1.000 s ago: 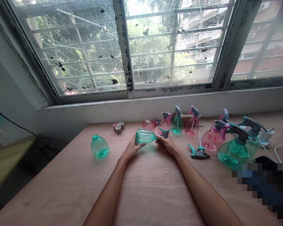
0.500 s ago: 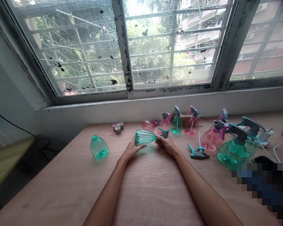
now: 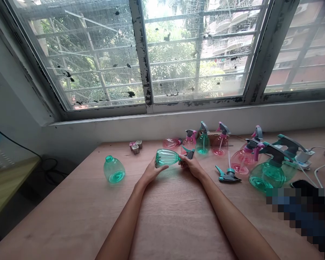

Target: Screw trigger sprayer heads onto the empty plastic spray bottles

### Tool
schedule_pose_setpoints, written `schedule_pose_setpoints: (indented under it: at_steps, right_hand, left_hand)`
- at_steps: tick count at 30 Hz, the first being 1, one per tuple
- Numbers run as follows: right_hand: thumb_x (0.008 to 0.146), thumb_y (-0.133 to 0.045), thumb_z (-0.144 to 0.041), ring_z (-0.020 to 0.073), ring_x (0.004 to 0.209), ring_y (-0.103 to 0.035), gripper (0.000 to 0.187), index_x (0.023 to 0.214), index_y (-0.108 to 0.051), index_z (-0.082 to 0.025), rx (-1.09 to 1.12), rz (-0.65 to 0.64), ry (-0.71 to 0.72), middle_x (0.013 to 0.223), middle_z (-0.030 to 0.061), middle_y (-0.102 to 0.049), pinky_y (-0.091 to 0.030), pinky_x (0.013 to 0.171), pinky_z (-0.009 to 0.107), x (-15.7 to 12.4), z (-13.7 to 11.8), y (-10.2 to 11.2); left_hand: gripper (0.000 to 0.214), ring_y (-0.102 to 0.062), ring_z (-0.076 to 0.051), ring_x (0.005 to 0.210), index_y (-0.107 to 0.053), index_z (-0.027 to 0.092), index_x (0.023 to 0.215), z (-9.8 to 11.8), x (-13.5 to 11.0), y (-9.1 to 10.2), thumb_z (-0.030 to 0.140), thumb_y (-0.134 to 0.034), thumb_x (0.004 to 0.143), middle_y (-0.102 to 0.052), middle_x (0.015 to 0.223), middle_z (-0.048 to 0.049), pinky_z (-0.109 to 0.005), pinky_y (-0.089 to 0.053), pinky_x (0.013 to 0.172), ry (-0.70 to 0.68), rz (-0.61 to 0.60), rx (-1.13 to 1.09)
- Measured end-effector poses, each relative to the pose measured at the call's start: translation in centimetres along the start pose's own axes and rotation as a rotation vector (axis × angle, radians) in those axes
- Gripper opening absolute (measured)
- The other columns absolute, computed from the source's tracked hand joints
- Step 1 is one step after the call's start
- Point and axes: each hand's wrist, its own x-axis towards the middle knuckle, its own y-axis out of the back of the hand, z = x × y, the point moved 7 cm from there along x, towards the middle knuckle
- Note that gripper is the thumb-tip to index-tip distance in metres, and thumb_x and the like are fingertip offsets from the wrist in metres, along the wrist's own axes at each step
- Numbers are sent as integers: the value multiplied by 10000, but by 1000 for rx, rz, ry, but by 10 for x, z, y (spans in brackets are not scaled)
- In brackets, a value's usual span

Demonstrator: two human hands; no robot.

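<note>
Right of the capless green bottle [image 3: 114,169], above the table [image 3: 168,213], we are holding a green spray bottle [image 3: 166,157] sideways: left hand [image 3: 151,171] gripping its body, right hand [image 3: 191,165] clasping its trigger head [image 3: 189,154].

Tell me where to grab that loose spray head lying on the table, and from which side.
Grip the loose spray head by its grey body, likely coming from above and from the near side. It lies flat on the table, its teal trigger pointing left and its thin dip tube sticking up from the collar. The big green bottle crowds its right, so the near side looks freest.
</note>
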Motion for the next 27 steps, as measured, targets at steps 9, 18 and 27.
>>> schedule_pose_setpoints:
  at_steps: [9, 18, 27]
  right_hand:
    - [982, -613, -383, 105, 582, -618, 233, 997, -659, -154, 3, -3, 6, 820, -14, -675, -539, 539, 251, 0, -1, 0]
    - [981, -614, -378, 112, 609, -631, 227, 1001, -662, -157, 5, -17, -4, 845, -5, -684, -551, 560, 261, -1, -1, -1]
    - [980, -616, -378, 125, 648, -650, 232, 1042, -659, -158, 3, -7, -16, 891, 8, -692, -565, 584, 276, 0, 1, 0]
  left_hand:
    - [505, -630, -278, 1160, -543, 197, 1344, 1, 0, 0, 367, -697, 894, -622, 1338, -108, -529, -492, 1014, -1, -12, -6]
    - [439, -628, -279, 1164, -573, 185, 1305, 1, 0, 1, 406, -640, 931, -640, 1300, -104, -537, -480, 1022, 9, 12, 0]
    - [512, -620, -285, 1183, -528, 200, 1367, 2, 0, 0, 398, -665, 915, -620, 1338, -112, -541, -483, 1027, -3, 1, 4]
